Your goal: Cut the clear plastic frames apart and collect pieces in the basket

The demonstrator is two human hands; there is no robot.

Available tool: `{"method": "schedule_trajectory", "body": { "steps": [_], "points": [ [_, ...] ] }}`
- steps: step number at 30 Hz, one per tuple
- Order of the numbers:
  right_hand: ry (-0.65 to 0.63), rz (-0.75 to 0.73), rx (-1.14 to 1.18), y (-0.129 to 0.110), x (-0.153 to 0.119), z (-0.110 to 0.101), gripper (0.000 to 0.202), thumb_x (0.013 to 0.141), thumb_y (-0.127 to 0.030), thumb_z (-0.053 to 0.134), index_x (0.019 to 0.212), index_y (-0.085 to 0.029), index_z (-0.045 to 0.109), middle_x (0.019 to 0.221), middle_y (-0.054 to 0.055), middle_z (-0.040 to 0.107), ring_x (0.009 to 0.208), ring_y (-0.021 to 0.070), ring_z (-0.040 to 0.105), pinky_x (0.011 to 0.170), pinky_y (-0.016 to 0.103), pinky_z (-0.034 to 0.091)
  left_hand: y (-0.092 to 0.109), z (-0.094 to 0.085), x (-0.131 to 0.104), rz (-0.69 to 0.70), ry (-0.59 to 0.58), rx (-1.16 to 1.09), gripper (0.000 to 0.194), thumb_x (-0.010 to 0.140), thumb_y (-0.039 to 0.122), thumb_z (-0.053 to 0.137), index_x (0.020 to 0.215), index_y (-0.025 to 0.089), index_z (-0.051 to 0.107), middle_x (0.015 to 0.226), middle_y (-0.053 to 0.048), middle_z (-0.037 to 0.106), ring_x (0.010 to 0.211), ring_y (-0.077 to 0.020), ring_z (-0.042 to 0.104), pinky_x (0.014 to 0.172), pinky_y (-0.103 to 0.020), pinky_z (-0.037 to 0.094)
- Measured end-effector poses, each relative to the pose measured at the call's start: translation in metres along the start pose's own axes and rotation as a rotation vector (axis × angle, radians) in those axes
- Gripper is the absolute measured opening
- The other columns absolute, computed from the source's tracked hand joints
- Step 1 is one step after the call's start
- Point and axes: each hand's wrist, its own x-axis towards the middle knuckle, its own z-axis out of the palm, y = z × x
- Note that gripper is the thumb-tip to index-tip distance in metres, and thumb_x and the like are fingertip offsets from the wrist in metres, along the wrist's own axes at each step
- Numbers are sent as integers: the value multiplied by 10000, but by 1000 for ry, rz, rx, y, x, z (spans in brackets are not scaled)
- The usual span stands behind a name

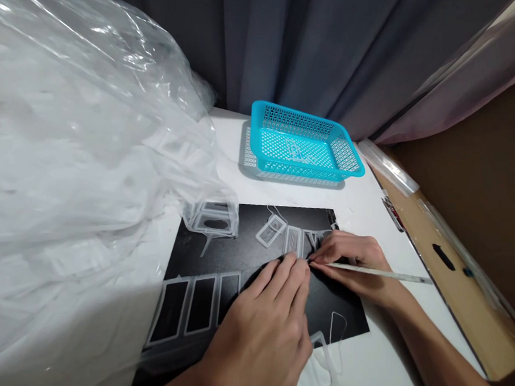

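Observation:
My left hand [266, 322] lies flat, fingers stretched side by side, pressing on a strip of clear plastic with rectangular frames [186, 307]. The strip rests on a black mat [250, 217]. My right hand [354, 259] pinches a thin, pale, pen-like tool [386, 273], its tip end at the strip just beyond my left fingertips. The tip is too small to make out. Further frames of the strip [293, 237] show beyond my fingers. A small loose plastic piece [271, 231] lies on the mat, and a clear cut-off [324, 359] sits by my left wrist.
A blue perforated basket [309, 169] with small clear scraps inside stands at the back of the white table [229, 139]. A large clear plastic bag [81, 140] bulges over the left side. Brown cardboard [438, 251] lies along the right edge, and grey curtains [317, 42] hang behind.

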Motion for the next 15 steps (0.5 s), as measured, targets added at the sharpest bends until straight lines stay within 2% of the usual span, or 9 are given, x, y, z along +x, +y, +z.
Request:
{"method": "schedule_trajectory", "body": {
  "steps": [5,11,15],
  "points": [
    [7,58,39,-2,0,-1,144,995,-138,807,889,-227,766,943,67,845,876,201,793,797,359,624,0,1,0,3,4,-1,487,1058,359,571,1380,37,744,1537,-176,681,1467,-328,535,1260,-459,279],
    [23,-25,29,6,1,-3,129,920,-147,901,889,-231,807,994,68,847,888,206,776,803,378,609,1,0,2,3,3,24,543,1046,360,580,1445,12,699,1516,-193,693,1433,-334,567,1244,-465,298],
    [48,-17,65,8,0,-1,138,901,-141,916,878,-239,821,958,53,850,849,206,769,787,387,603,1,-1,1,3,3,27,556,1051,365,572,1458,4,689,1519,-198,691,1429,-341,572,1232,-469,312]
  ]
}}
